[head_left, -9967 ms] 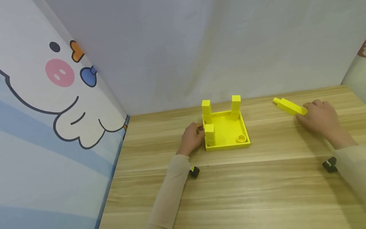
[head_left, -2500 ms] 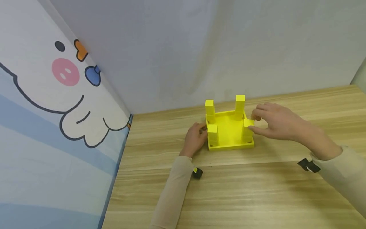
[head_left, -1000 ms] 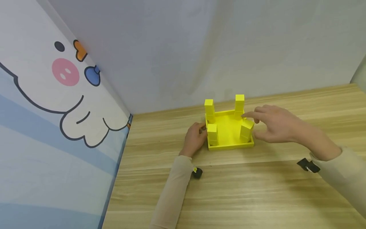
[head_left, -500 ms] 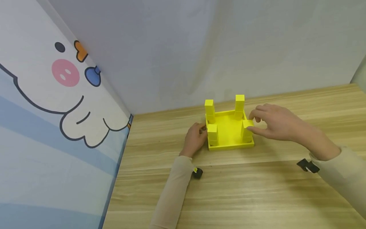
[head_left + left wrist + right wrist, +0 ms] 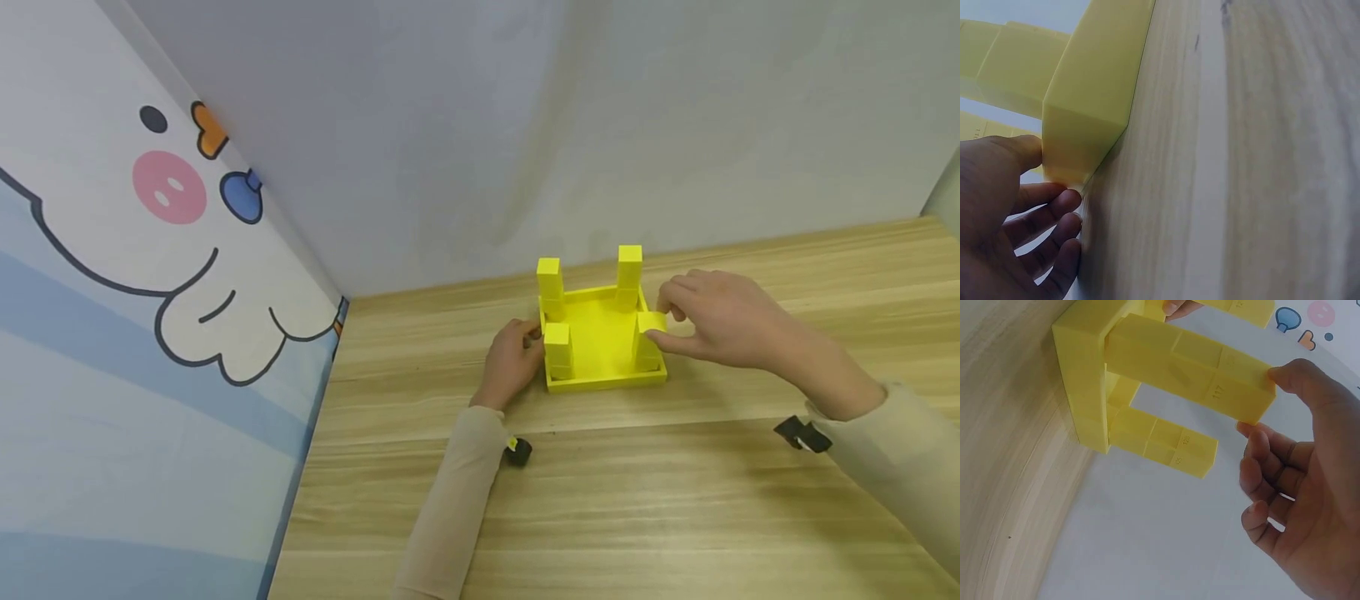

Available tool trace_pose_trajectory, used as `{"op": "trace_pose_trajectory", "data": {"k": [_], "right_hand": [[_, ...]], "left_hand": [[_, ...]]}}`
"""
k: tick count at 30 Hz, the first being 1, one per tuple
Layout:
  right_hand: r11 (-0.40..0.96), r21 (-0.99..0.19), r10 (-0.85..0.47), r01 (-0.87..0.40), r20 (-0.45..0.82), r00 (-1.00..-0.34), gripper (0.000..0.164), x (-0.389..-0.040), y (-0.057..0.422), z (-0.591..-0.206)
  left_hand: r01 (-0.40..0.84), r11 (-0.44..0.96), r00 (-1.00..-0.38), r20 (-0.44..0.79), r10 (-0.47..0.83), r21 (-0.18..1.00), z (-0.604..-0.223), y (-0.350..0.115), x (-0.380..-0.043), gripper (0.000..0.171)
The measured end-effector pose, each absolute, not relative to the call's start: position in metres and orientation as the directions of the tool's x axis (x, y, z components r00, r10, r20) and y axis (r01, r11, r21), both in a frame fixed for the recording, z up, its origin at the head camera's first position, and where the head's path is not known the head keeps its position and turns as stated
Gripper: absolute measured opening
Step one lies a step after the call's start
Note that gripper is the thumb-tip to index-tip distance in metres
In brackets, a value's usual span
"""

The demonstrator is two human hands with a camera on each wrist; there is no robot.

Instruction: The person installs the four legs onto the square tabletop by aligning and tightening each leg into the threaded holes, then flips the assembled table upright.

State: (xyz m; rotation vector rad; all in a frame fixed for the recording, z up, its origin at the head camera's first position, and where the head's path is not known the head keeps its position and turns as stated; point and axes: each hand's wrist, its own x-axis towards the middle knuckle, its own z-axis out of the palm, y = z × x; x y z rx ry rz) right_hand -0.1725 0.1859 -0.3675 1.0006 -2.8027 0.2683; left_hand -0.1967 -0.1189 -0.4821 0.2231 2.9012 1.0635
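Note:
A yellow square base (image 5: 600, 386) with a raised rim sits on the table like an upturned small table, a square leg upright at each corner. My left hand (image 5: 512, 364) holds the left side of the base, thumb and index finger against its wall (image 5: 1085, 134) in the left wrist view. My right hand (image 5: 723, 321) pinches the top of the near-right leg (image 5: 648, 343) between thumb and fingers. In the right wrist view this leg (image 5: 1191, 369) shows a number near its end. Also standing are the near-left leg (image 5: 557, 350), far-left leg (image 5: 551, 287) and far-right leg (image 5: 629, 275).
The wood-grain table (image 5: 600, 500) ends at a pale wall (image 5: 450, 150) behind the base. A cartoon-printed panel (image 5: 90, 333) rises along the left. Black wrist devices (image 5: 517, 452) are worn at both sleeves.
Ten seconds ago my right hand held the loose leg at the right; now it stands in the near-right corner. A second ago it was turned askew with my fingers spread; now it is squared and pinched.

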Motion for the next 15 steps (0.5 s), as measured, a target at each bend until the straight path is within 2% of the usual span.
{"op": "trace_pose_trajectory", "data": {"k": [9, 15], "right_hand": [[0.784, -0.305, -0.532, -0.541, 0.120, -0.838, 0.020, -0.177, 0.196, -0.373], [0.776, -0.303, -0.542, -0.553, 0.128, -0.831, 0.015, -0.189, 0.205, -0.388]], "left_hand": [[0.120, 0.751, -0.989, 0.009, 0.149, 0.650, -0.480, -0.119, -0.197, 0.037], [0.115, 0.754, -0.989, 0.001, 0.149, 0.646, -0.480, -0.118, -0.197, 0.037]]}}
